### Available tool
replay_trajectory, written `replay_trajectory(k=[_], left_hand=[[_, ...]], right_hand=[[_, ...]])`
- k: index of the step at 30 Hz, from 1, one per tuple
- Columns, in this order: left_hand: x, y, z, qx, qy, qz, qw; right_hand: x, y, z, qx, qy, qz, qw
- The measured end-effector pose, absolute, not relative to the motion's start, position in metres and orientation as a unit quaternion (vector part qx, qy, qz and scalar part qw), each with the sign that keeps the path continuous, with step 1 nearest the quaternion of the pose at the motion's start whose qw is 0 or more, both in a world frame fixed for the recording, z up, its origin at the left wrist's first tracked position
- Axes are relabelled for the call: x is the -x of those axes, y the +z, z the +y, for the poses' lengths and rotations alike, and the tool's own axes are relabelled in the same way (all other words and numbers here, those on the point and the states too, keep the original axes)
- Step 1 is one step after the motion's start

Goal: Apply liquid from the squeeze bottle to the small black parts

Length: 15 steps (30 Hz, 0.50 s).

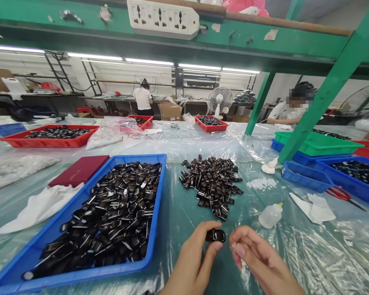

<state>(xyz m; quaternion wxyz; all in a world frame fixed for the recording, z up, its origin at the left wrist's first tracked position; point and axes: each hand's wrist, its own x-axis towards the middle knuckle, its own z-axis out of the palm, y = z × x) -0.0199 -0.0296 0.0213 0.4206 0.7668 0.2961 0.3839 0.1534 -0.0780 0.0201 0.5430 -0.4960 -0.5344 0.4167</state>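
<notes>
My left hand (197,254) pinches a small glossy black part (215,235) with a rounded end between thumb and fingers. Just right of it, my right hand (256,256) has its thumb and fingertips together, and a tiny whitish piece shows at their tips, mostly hidden. The two hands do not touch. Beyond them lies a loose heap of similar black parts (212,180). A small pile of white pieces (261,183) sits right of that heap. Nearer the right hand, a translucent squeeze bottle (269,216) with a yellowish tip lies tilted.
A blue tray (160,196) full of black parts stands at left, beside a dark red box (80,170) and a white cloth (38,207). At right are a small blue bin (307,176), red-handled scissors (341,194) and a green slanted post (326,86). Two people work farther back.
</notes>
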Motion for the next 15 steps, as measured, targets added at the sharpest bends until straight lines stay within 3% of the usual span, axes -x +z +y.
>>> replay_trajectory(k=[3,10,15], left_hand=[[0.019,0.02,-0.03,-0.788,0.391,0.266,0.394],[0.021,0.021,-0.027,-0.831,0.401,0.212,0.322],[0.016,0.024,-0.023,-0.876,0.442,0.163,0.105]], right_hand=[[-0.144,0.033,-0.082,0.436,0.558,-0.378,0.596],[-0.134,0.038,-0.08,0.391,0.612,-0.291,0.623],[-0.13,0.028,-0.081,0.348,0.666,-0.239,0.616]])
